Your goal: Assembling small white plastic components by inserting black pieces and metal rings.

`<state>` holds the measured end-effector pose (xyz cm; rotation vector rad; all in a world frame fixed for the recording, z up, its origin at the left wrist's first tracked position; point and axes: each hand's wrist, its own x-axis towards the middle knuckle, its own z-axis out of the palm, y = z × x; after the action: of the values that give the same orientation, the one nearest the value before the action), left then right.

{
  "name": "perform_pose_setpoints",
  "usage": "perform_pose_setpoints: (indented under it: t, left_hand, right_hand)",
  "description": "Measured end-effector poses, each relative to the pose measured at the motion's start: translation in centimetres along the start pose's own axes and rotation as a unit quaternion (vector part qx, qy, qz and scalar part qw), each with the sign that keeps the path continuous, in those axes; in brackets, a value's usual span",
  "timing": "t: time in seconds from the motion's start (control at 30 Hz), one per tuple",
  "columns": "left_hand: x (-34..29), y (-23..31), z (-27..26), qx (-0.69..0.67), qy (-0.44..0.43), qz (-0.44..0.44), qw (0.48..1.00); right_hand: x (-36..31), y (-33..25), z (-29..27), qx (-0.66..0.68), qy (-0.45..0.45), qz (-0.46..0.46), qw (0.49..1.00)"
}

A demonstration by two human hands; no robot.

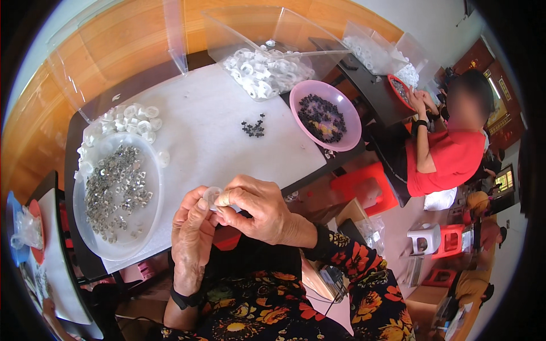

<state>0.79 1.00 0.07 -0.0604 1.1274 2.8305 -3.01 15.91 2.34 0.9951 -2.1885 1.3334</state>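
A small round translucent white plastic part [212, 195] is held up in front of me, over the table's near edge. My left hand [190, 236] grips it between thumb and fingers from the left. From the right, my right hand [261, 211] is closed with thumb and forefinger pinching at its edge. Whether a smaller piece sits between those fingertips is hidden. Left of my hands, an oval translucent tray [149, 219] holds many small shiny metal pieces [116, 184]. Similar white plastic parts [133, 116] lie heaped behind that tray.
Small black pieces [253, 126] lie on the white-covered table [193, 113]. A pink bowl [355, 116] of black pieces stands at the right edge. Behind is a clear bin [239, 40] of white parts. Rightward are a red stool [364, 187] and a seated person in red [443, 159].
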Motion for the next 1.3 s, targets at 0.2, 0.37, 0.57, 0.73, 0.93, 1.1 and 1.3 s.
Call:
perform_pose_setpoints:
  t: [0.2,0.37,0.57,0.73,0.93,1.1,1.3]
  left_hand:
    - [-0.1,0.0,-0.8,0.001,-0.019,-0.003,1.0]
    - [-0.3,0.1,-0.9,-0.014,-0.027,-0.016,0.999]
    - [-0.2,-0.1,-1.8,-0.022,-0.028,-0.032,0.999]
    - [-0.3,-0.5,-1.5,-0.035,-0.034,-0.001,0.999]
    - [-0.9,-0.9,-0.8,0.073,-0.051,0.09,0.992]
    - [-0.8,-0.8,-0.1,0.294,-0.036,0.228,0.928]
    - [0.1,-0.3,-0.2,0.073,-0.04,0.057,0.995]
  right_hand:
    - [0.0,-0.7,-0.7,0.094,-0.039,0.103,0.989]
    - [0.5,-0.8,-1.0,0.073,-0.054,0.075,0.993]
    - [0.4,-0.5,-0.7,-0.011,-0.061,-0.001,0.998]
    - [0.1,-0.8,0.2,0.046,-0.002,0.042,0.998]
    - [-0.3,-0.8,0.6,0.242,-0.013,0.199,0.95]
    - [-0.9,-0.4,1.2,0.471,0.041,0.3,0.828]
    - [0.0,0.0,0.1,0.402,-0.02,0.303,0.864]
